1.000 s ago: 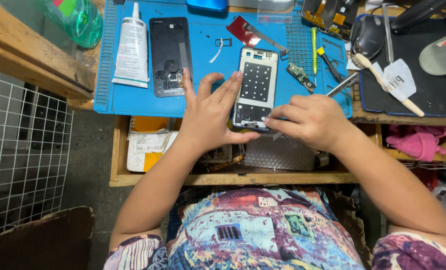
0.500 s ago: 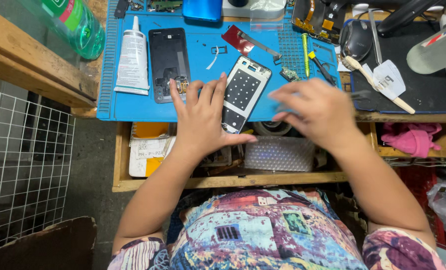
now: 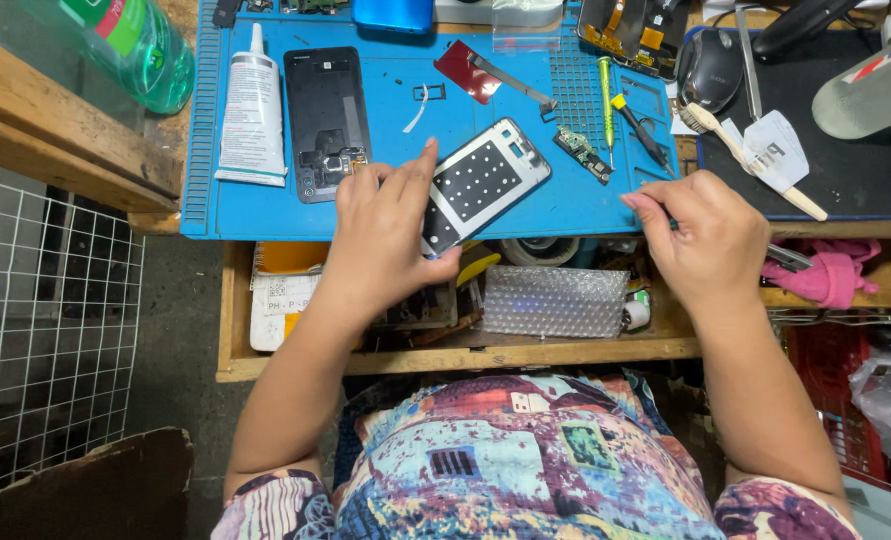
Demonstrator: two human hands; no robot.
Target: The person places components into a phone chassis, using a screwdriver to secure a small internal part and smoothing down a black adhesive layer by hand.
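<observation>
The white rectangular phone frame with a black dotted panel (image 3: 481,182) lies tilted over the blue work mat's (image 3: 396,210) front edge, pinched at its lower end by the left hand (image 3: 386,235). The right hand (image 3: 701,235), fingers curled, grips thin metal tweezers (image 3: 788,257) at the mat's front right corner.

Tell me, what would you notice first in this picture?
The bright blue mat across the bench, scattered with small tools. At its front edge the left hand holds a silver phone frame tilted up, while the right hand grips a thin metal tool beside it.
</observation>
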